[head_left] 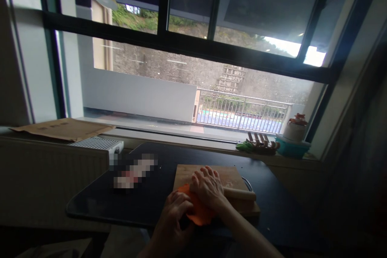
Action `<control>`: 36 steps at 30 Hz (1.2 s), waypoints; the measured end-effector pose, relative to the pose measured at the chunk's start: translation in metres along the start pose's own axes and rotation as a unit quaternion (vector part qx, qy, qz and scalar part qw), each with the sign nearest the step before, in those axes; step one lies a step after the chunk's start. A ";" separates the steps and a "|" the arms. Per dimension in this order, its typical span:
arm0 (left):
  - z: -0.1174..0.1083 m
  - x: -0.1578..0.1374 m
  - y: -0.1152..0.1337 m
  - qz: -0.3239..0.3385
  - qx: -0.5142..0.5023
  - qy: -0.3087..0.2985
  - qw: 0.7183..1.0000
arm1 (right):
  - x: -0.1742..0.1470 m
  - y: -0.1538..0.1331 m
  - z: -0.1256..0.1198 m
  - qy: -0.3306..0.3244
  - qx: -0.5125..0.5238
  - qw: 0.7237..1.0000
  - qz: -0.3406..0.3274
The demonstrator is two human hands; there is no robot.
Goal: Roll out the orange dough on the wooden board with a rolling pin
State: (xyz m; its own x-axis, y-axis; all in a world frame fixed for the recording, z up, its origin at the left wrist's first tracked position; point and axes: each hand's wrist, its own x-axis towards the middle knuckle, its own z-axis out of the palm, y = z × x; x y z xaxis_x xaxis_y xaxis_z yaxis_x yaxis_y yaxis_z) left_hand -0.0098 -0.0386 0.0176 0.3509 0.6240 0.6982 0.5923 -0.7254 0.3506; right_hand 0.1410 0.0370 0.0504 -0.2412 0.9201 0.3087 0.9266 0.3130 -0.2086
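Note:
A thin orange sheet [201, 209], soft-looking like rolled dough, lies over the near left part of a wooden cutting board [184, 171]. At the sheet's left edge my left hand [175, 213] is closed, its fingers and thumb curled around that edge. My right hand [208, 187] rests palm down across the sheet's upper part, fingers stretched toward the board's far side. Just right of that hand lies a wooden rolling pin [240, 194]; its left end is hidden behind the hand. Pale smears, perhaps flour, mark the board near the right fingers.
The dark table [121, 205] carries a blurred-out item [133, 171] on the left. A metal handle [248, 183] curves from the board's right side. On the windowsill stand a brown rack [263, 143] and a teal box [293, 147]. A brown envelope [65, 128] tops the radiator [54, 169].

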 end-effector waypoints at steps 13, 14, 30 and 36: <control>0.000 -0.001 0.002 -0.002 0.007 0.001 1.000 | 0.032 0.008 -0.005 -0.035 -0.017 0.999 0.009; 0.000 -0.001 0.002 -0.002 0.005 0.000 1.000 | 0.026 0.006 -0.003 -0.025 -0.017 1.000 0.008; 0.001 0.000 0.000 0.006 0.005 0.006 1.000 | 0.035 0.009 -0.006 -0.020 -0.016 1.000 0.003; 0.000 -0.001 0.005 -0.025 -0.019 0.006 0.999 | -0.004 0.003 -0.002 -0.009 0.012 1.000 -0.020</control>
State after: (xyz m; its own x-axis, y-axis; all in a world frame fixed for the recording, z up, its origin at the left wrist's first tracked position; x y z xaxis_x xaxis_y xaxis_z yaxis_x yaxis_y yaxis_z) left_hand -0.0065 -0.0426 0.0187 0.3128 0.6572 0.6857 0.5810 -0.7035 0.4093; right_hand 0.1454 0.0339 0.0509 -0.2834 0.9108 0.3003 0.9092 0.3548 -0.2180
